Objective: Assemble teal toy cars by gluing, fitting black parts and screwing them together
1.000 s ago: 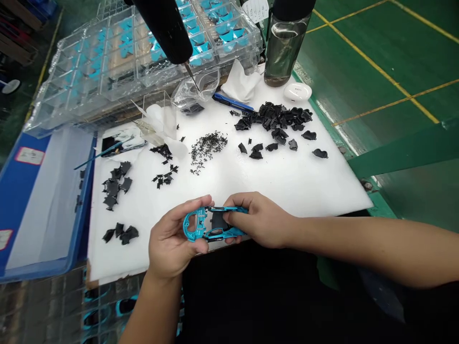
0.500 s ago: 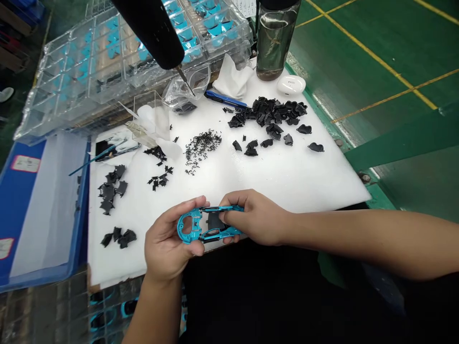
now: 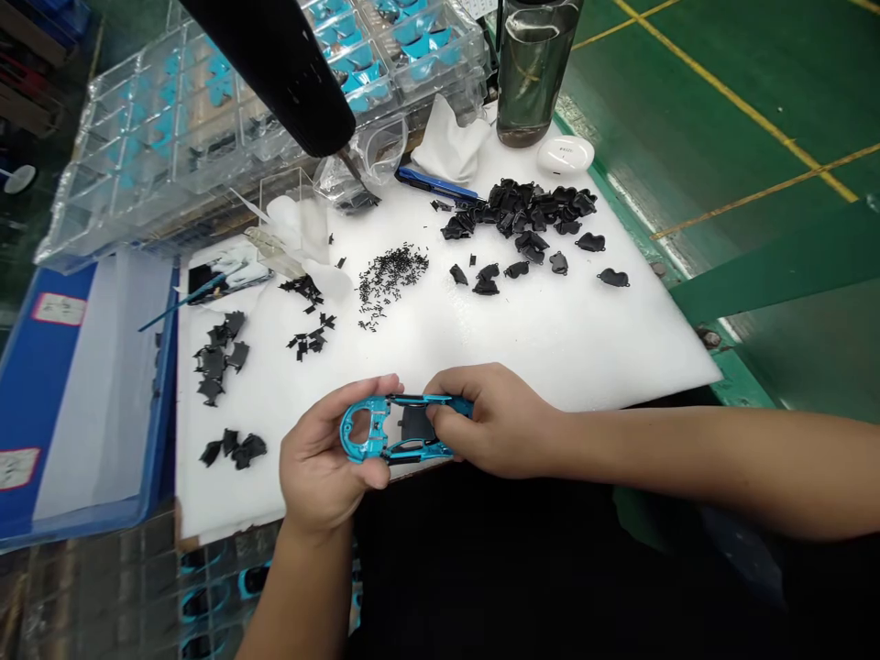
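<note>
A blue toy car body [image 3: 375, 429] is held between both hands over the front edge of the white work surface. My left hand [image 3: 320, 458] grips its rounded end, thumb below and fingers above. At the other end my right hand [image 3: 491, 420] is closed on the body, its thumb over a dark grey panel [image 3: 415, 423] that sits in the frame. The right fingertips are partly hidden behind the car body. Beyond the hands lie a heap of tiny black screws [image 3: 391, 275] and small black clips [image 3: 311, 341].
A black electric screwdriver [image 3: 295, 82] hangs over the surface, tip downward. Black parts [image 3: 515, 211] are piled at the back right, near a blue cutter [image 3: 440, 185], a bottle [image 3: 536, 73] and a white case [image 3: 566, 155]. Clear trays [image 3: 116, 197] and a blue bin [image 3: 41, 385] flank the left.
The view has shifted slightly, and the screwdriver appears lower and further left. Both hands keep their hold on the car body; the right thumb has moved slightly off the grey panel.
</note>
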### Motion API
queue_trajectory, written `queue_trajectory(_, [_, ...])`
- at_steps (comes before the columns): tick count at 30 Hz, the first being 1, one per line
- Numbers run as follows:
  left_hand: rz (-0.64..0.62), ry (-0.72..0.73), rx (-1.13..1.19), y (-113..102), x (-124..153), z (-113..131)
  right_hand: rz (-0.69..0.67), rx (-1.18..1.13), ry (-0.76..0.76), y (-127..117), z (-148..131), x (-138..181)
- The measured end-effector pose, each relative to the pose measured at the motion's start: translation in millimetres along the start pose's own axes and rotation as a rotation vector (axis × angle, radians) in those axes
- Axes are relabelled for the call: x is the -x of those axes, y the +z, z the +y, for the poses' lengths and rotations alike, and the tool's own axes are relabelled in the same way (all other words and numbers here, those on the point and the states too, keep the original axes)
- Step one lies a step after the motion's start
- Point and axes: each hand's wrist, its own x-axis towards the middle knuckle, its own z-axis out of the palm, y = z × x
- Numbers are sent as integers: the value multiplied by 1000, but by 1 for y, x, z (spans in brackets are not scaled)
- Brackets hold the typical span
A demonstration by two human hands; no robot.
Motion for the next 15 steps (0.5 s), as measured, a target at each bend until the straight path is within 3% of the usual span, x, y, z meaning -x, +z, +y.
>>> queue_trajectory(15, [-32,-11,-17,1,2,0,-18,31,44,1,2,-2])
